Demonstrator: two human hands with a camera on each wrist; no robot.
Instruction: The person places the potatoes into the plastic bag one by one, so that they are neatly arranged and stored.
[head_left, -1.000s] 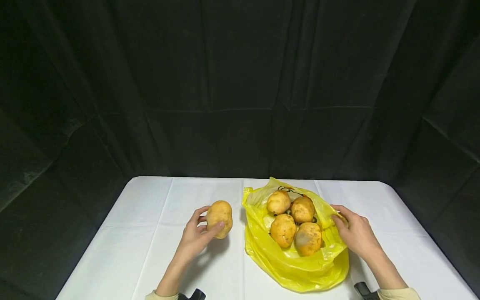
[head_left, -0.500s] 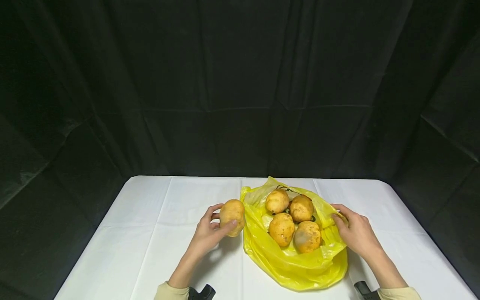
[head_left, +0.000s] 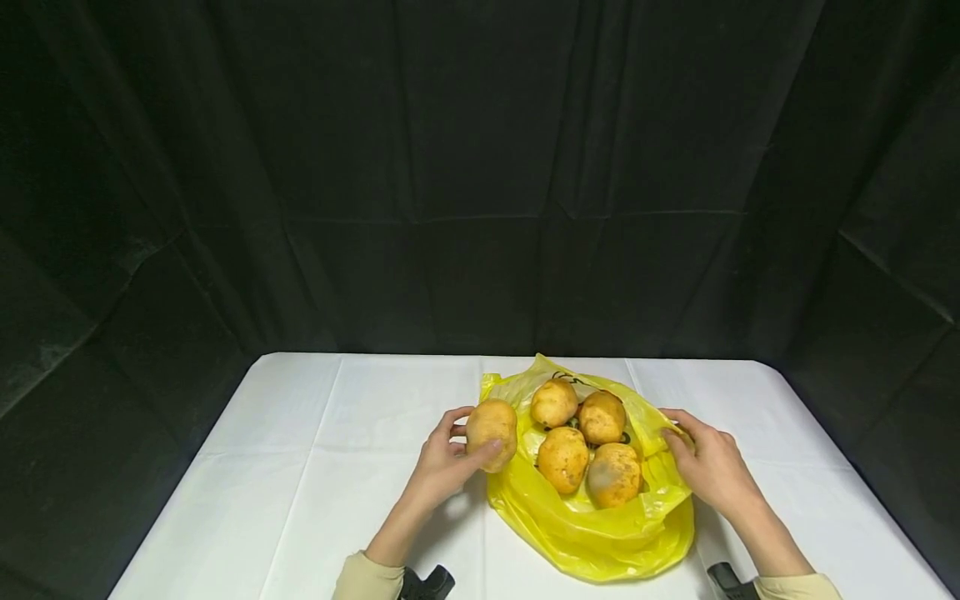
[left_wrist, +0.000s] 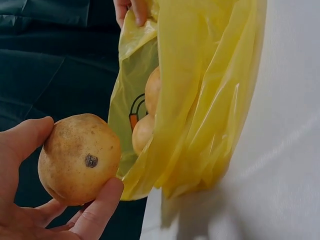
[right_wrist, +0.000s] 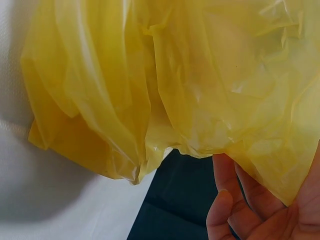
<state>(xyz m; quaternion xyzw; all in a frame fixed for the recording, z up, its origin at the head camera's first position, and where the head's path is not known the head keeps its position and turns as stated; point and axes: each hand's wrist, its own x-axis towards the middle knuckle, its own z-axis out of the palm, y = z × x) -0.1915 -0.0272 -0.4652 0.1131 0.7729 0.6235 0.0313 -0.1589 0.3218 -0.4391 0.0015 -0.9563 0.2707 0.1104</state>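
My left hand [head_left: 444,463] grips a potato [head_left: 491,435] between thumb and fingers, above the left rim of a yellow plastic bag [head_left: 592,542]. A dark spot marks that potato [left_wrist: 80,159] in the left wrist view. The bag lies wide at the mouth, and several potatoes [head_left: 564,459] sit inside it. At the bag's right side, my right hand [head_left: 712,462] pinches the rim between thumb and fingers. In the right wrist view the yellow plastic [right_wrist: 200,90] hides part of the right hand [right_wrist: 260,210].
A white cloth [head_left: 360,417] covers the table under the bag. Black curtains [head_left: 480,183] stand behind the table and along both sides. Inside the bag is a dark, looped print or cord [left_wrist: 136,110] with an orange part.
My left hand has moved right with the potato, from over the white cloth to the bag's left rim. My right hand keeps its hold on the bag and has hardly moved.
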